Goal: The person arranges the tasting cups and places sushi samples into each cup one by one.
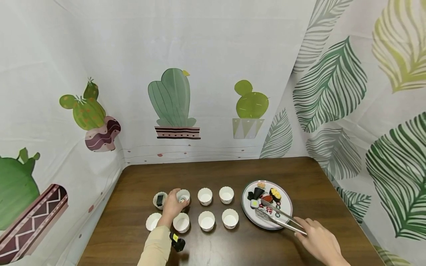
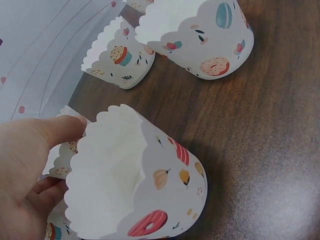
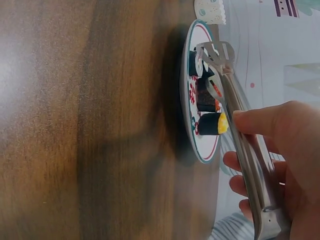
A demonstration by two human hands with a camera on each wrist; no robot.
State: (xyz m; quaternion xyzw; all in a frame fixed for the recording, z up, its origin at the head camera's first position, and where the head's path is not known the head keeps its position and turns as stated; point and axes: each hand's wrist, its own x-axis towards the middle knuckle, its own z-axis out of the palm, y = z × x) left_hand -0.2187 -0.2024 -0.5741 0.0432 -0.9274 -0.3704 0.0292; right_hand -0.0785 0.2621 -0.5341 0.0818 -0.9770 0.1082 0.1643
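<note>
My left hand (image 1: pixel 172 207) grips a white scalloped paper baking cup (image 1: pixel 183 193) in the back row, thumb and fingers at its sides. A small sushi roll (image 1: pixel 182 199) shows inside that cup. In the left wrist view a nearer printed cup (image 2: pixel 172 182) covers part of the held one. On the right, my right hand (image 1: pixel 319 238) holds metal tongs (image 1: pixel 288 222) over a round plate (image 1: pixel 244 203). The tong tips are apart, close to a red-topped sushi (image 1: pixel 267 199) and a white roll with a green centre (image 1: pixel 254 203), with nothing visible between them.
A cup at the back left holds a black-wrapped piece (image 1: pixel 160 200). Several other paper cups (image 1: pixel 206 221) stand in two rows on the brown wooden table (image 1: pixel 239 251). The plate also bears a yellow-topped sushi (image 1: pixel 275 194) and a black triangular piece (image 1: pixel 258 192). Patterned cloth (image 1: pixel 213 44) hangs behind.
</note>
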